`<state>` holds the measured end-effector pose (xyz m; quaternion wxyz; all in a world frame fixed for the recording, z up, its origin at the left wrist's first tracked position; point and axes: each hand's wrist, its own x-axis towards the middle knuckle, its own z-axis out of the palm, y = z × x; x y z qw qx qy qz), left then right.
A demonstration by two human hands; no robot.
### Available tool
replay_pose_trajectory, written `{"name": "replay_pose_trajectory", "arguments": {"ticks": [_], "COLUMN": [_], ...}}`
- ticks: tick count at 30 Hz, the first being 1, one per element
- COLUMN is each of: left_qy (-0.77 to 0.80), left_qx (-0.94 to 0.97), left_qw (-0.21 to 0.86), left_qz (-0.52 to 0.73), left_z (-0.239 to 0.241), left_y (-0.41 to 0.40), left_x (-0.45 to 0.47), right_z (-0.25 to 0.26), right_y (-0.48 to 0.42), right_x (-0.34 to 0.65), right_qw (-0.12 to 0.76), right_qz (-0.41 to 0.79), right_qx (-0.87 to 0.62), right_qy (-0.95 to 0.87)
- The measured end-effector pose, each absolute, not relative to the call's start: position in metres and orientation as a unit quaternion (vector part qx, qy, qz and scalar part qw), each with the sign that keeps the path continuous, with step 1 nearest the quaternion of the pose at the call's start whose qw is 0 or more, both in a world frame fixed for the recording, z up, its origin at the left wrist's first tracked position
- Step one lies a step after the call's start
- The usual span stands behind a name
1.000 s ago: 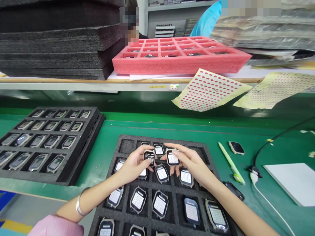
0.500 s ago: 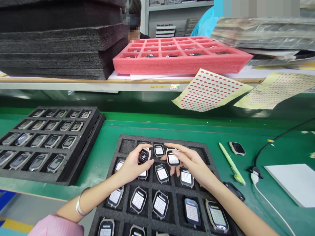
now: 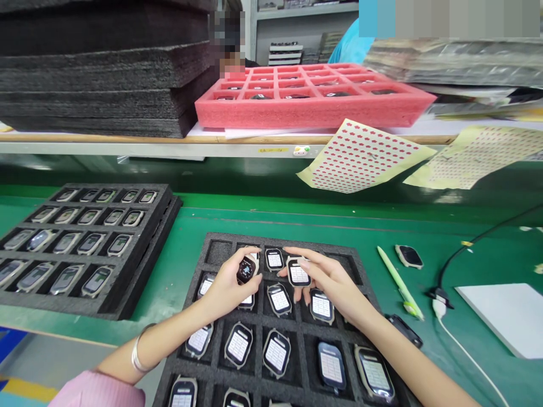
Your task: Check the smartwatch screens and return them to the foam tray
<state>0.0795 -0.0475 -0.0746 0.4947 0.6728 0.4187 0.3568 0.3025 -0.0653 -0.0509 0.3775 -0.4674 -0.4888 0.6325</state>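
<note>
In front of me lies a black foam tray whose pockets hold several smartwatch bodies, most with a white list on the lit screen. Over its upper left part, my left hand grips a smartwatch with a dark screen and a small bluish picture, between thumb and fingers. My right hand has a second smartwatch, showing a white list, pinched at its right side above the tray. Between the hands, another watch body sits in its pocket. One more watch rests in the pocket below.
Left stand stacked foam trays of watch bodies. A green pen, a loose watch, a white box and a cable lie right. Above, a shelf bears a pink foam tray and black foam; sticker sheets hang down.
My left hand's thumb and the watch in it have shifted slightly to the left. My right hand and its watch stay in place.
</note>
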Motion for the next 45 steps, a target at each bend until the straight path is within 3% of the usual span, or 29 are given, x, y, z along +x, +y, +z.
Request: {"name": "replay_pose_trajectory", "arguments": {"ticks": [45], "left_qy": [0.442], "left_qx": [0.674], "left_qw": [0.462], "left_qz": [0.371], "left_z": [-0.0708], "left_y": [-0.0470], "left_x": [0.0798], "right_z": [-0.0486], "right_y": [-0.0667], "right_x": [0.3011], "right_qw": [0.376], "right_qz": [0.633], "right_qx": [-0.480], "right_qy": [-0.476]}}
